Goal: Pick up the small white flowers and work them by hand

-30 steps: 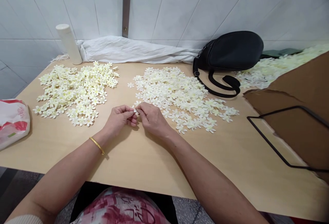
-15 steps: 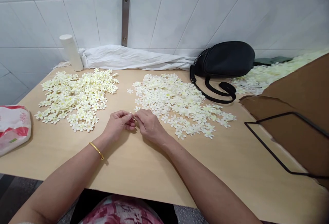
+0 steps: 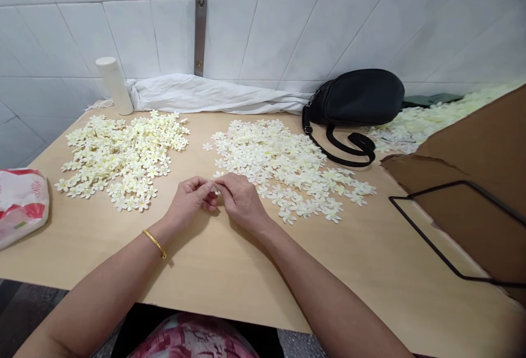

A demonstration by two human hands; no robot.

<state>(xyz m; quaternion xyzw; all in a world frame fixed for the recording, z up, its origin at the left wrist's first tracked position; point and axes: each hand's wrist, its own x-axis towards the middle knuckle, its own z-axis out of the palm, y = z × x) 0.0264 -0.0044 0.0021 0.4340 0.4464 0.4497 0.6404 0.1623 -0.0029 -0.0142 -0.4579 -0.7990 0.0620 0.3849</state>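
My left hand (image 3: 189, 200) and my right hand (image 3: 241, 200) meet fingertip to fingertip just above the table. Between their pinched thumbs and fingers is a small white artificial flower (image 3: 216, 190), mostly covered by the fingers. A gold bangle (image 3: 154, 243) circles my left wrist. One pile of cream-white flowers (image 3: 123, 155) with yellowish centres lies to the left of my hands. Another pile of white flowers (image 3: 273, 155) spreads out behind and to the right of my right hand.
Against the tiled wall lie a white cloth (image 3: 205, 95) and a black bag (image 3: 364, 97) with its strap. A white bottle (image 3: 115, 86) stands at back left, a red-and-white packet (image 3: 22, 204) at the left edge. On the right are brown cardboard (image 3: 472, 182) and a black wire frame (image 3: 431, 248).
My hands stay in nearly the same place, fingertips still together. The flower between them has shifted and shows slightly lower, under the fingertips.
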